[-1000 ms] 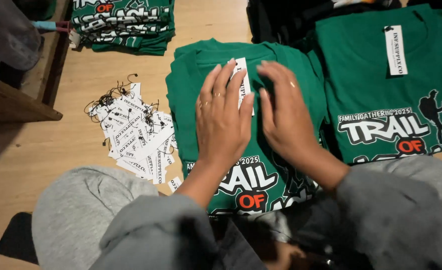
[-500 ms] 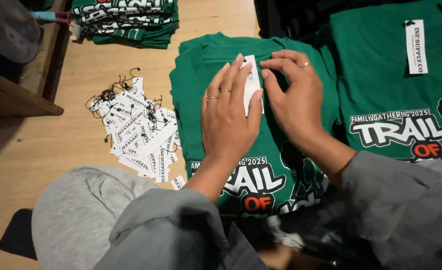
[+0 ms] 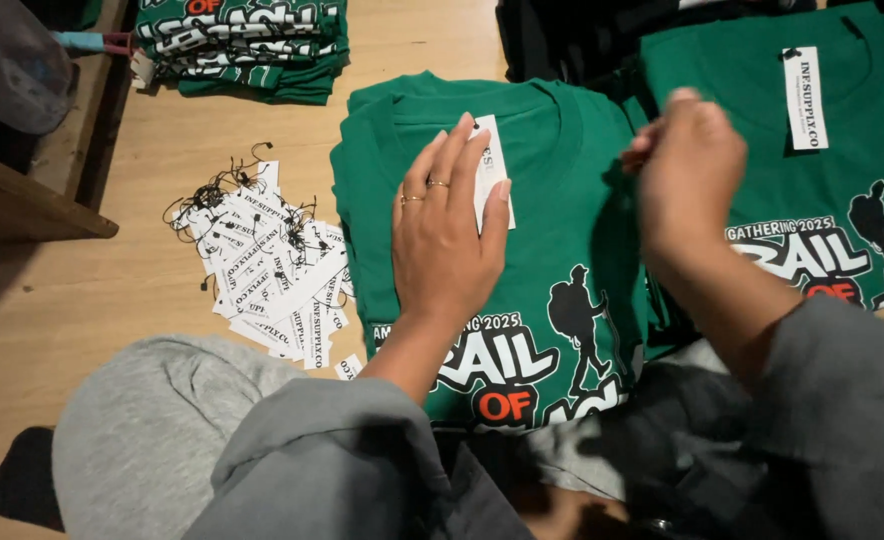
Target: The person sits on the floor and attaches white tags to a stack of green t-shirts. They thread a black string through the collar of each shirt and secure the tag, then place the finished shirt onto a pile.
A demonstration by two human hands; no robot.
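From the head camera, the left hand lies flat and open, palm down, on a folded green cotton T-shirt with a white and orange hiker print. Its fingertips pin a white rectangular paper hang tag near the shirt's collar; it grips nothing. The right hand is raised above that shirt's right edge, blurred, fingers bunched; whether it holds anything cannot be told. The shirt rests mid-floor on the light wooden floor. A loose heap of white paper tags with black strings lies just left of it. A second matching green shirt lies at the right edge, and a stack of folded green shirts sits at the far edge.
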